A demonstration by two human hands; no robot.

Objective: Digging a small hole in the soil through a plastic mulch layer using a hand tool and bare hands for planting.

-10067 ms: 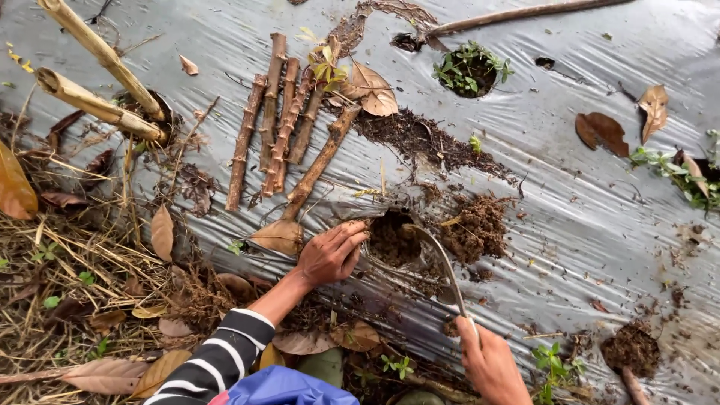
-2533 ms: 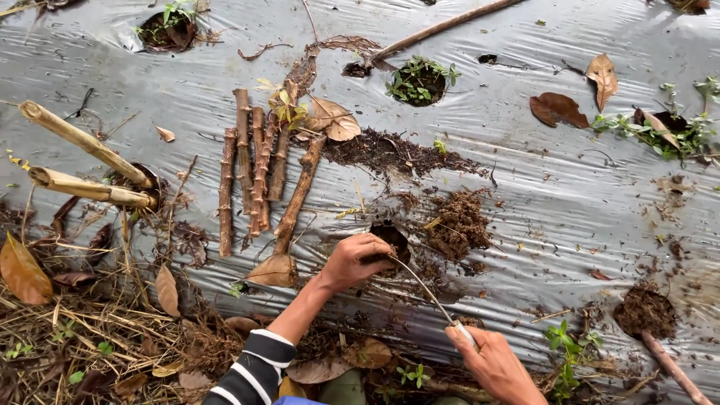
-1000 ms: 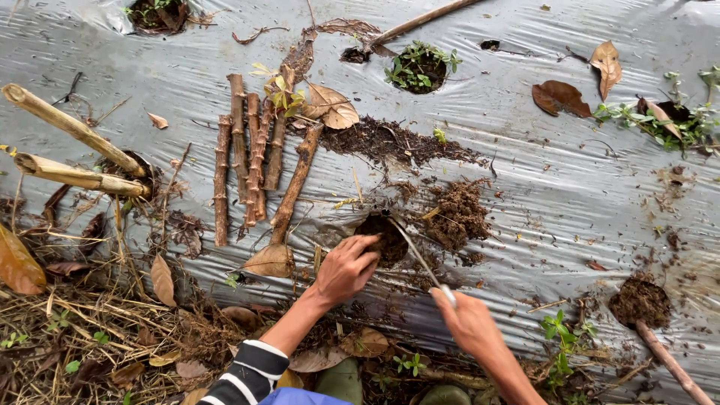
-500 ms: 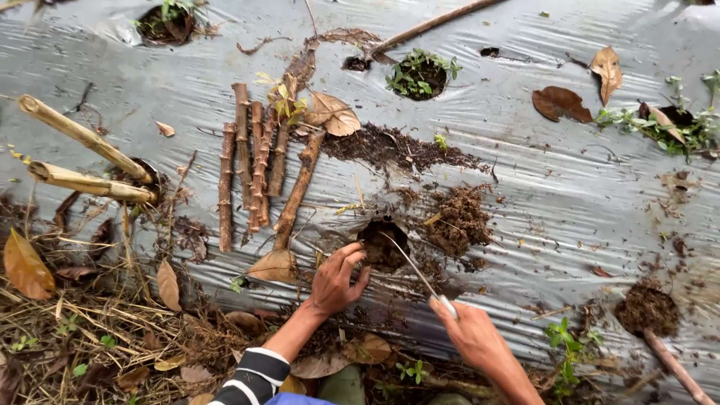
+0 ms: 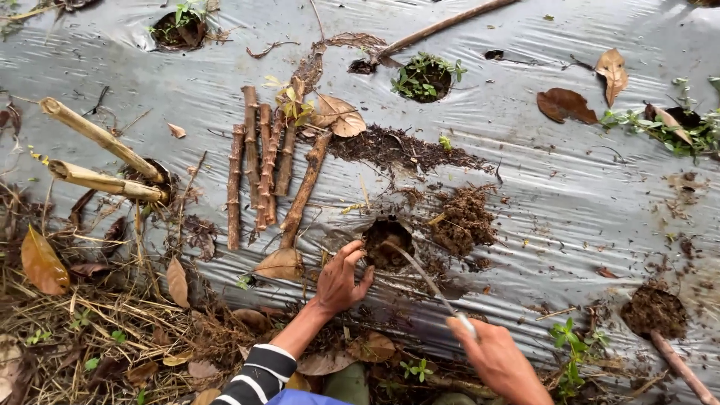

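**Planting hole in silver mulch sheet: condition at inspection**

The left hand [image 5: 341,281] rests on the silver plastic mulch sheet [image 5: 570,195] just beside a torn planting hole [image 5: 386,241], fingers [image 5: 352,251] spread wide and holding nothing. The right hand [image 5: 499,360] is closed around the handle of a thin curved blade [image 5: 424,274], whose tip reaches into the hole. The hole is filled with dark soil. A heap of loose soil [image 5: 465,219] lies on the sheet just to the right of the hole.

A row of cut brown stem cuttings [image 5: 262,169] lies side by side on the sheet, up and left of the hole, well apart from both hands. Two pale bamboo stakes [image 5: 97,157] lean together into another hole at the left edge. Further holes with small green weeds [image 5: 426,75] show near the top. Dry brown leaves [image 5: 570,103] lie scattered on the sheet. No packages, labels or signs are in view. Straw and leaf litter [image 5: 90,330] border the sheet at lower left.
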